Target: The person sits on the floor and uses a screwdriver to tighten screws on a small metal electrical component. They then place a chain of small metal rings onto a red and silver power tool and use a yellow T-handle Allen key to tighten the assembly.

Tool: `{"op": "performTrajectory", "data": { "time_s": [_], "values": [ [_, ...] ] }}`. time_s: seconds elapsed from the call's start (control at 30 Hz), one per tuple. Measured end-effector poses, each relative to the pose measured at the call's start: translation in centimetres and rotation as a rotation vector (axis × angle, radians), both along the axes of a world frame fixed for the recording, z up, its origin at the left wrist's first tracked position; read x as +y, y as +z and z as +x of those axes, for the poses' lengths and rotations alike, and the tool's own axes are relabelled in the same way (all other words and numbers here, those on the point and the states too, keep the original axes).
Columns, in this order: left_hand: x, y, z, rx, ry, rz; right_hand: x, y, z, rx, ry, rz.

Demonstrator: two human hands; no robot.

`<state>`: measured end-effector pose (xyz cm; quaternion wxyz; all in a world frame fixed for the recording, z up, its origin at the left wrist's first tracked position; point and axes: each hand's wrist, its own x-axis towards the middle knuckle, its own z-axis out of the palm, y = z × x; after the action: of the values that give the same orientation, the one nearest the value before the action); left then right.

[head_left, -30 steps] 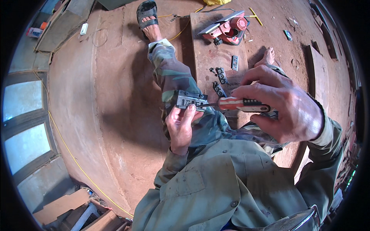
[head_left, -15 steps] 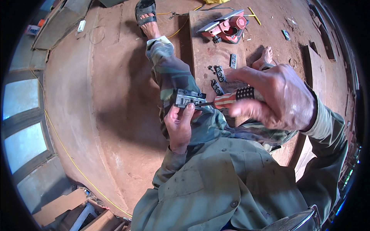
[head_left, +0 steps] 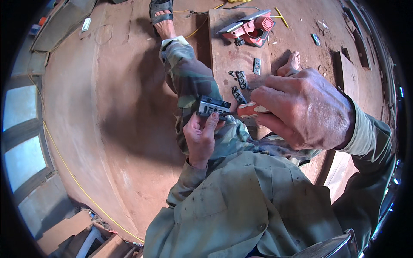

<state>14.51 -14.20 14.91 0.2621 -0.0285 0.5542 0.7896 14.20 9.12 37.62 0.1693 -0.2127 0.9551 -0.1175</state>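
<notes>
My left hand (head_left: 200, 136) grips a slotted metal block (head_left: 212, 105) over my trouser leg, the thumb pressed on its near face. In my right hand (head_left: 306, 109) is a screwdriver (head_left: 250, 110) with a red-and-white handle, the fingers wrapped round it. Its shaft points left, and the tip meets the block beside my left thumb; the exact contact is too small to make out. Beyond my right hand, two dark metal pieces with round holes (head_left: 242, 80) (head_left: 238, 95) lie on a wooden board, next to small dark screws (head_left: 232, 74).
On the board (head_left: 223, 56) are another small metal plate (head_left: 257, 66) and a red electric planer (head_left: 251, 30). A yellow T-shaped tool (head_left: 281, 18) lies past it. To the left runs a yellow cord (head_left: 64, 159); wood scraps (head_left: 64, 230) are piled at lower left.
My right hand has closed round the screwdriver handle, its fingers having been more spread before. The screwdriver stays at the block, and my left hand holds nearly still.
</notes>
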Motion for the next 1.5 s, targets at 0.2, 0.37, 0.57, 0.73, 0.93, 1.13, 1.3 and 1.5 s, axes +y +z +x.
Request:
{"op": "performTrajectory", "data": {
  "time_s": [0.2, 0.37, 0.57, 0.73, 0.93, 1.13, 1.3, 1.5],
  "values": [
    [0.1, 0.0, 0.1, 0.019, 0.042, 0.032, -0.5, -0.3, 0.2, 0.037, 0.071, 0.039],
    [0.2, 0.4, 0.1, 0.027, 0.047, 0.003, -1.3, -0.9, 0.5, 0.074, 0.080, 0.079],
    [-0.6, -0.4, 0.6, 0.046, 0.066, -0.028, -1.5, -2.2, 1.3, 0.074, 0.036, 0.069],
    [-0.3, -0.1, 0.2, 0.040, 0.041, -0.060, -1.0, -1.9, 1.7, 0.049, -0.010, -0.066],
    [0.3, -0.4, -0.1, 0.151, -0.040, -0.092, -0.1, 1.6, 2.3, 0.093, -0.013, -0.017],
    [0.2, -0.5, -0.4, 0.124, -0.045, -0.045, 1.0, -0.4, 3.3, 0.196, -0.064, -0.141],
    [0.2, 0.2, -0.4, 0.103, -0.040, -0.026, 1.8, -2.1, 4.0, 0.101, -0.103, -0.171],
    [0.4, 0.2, -0.4, 0.074, -0.009, -0.041, 1.5, -2.7, 3.9, 0.115, -0.132, -0.228]
  ]
}}
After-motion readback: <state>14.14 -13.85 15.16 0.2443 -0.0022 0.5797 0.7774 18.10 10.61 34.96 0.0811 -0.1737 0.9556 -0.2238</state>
